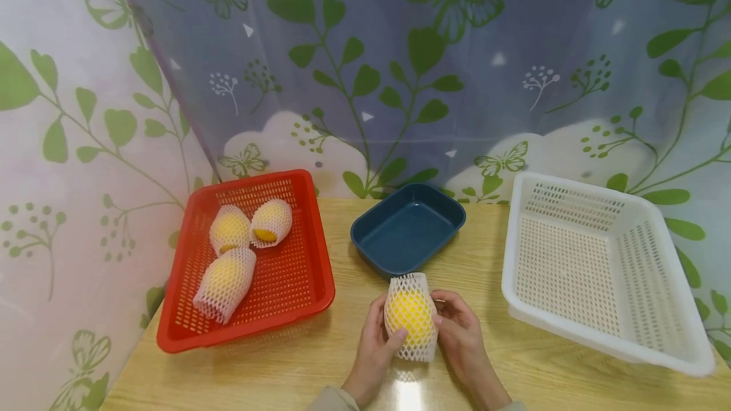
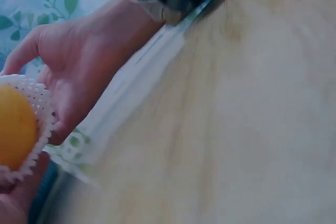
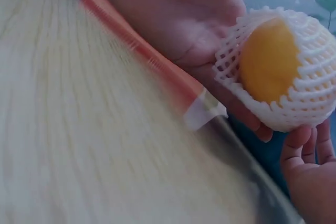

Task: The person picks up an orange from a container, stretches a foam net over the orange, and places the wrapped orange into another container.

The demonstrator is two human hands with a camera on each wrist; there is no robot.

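Observation:
A smooth yellow-orange fruit (image 1: 410, 319) in a white foam net sleeve is held between both hands, above the near side of the table. My left hand (image 1: 374, 351) grips its left side, thumb laid across the front. On the other side, my right hand (image 1: 464, 341) holds the sleeve's right edge between thumb and fingers. The right wrist view shows the bare fruit (image 3: 270, 61) through the open end of the foam net (image 3: 315, 95). Only part of the fruit (image 2: 16, 127) shows in the left wrist view.
A red basket (image 1: 322, 271) at left contains 3 net-wrapped yellow fruits (image 1: 228, 278). Just beyond the hands is a dark blue tray (image 1: 408, 233) with nothing in it. A white basket (image 1: 559, 259) stands at right. Patterned curtains (image 1: 365, 81) hang behind the wooden table (image 1: 285, 366).

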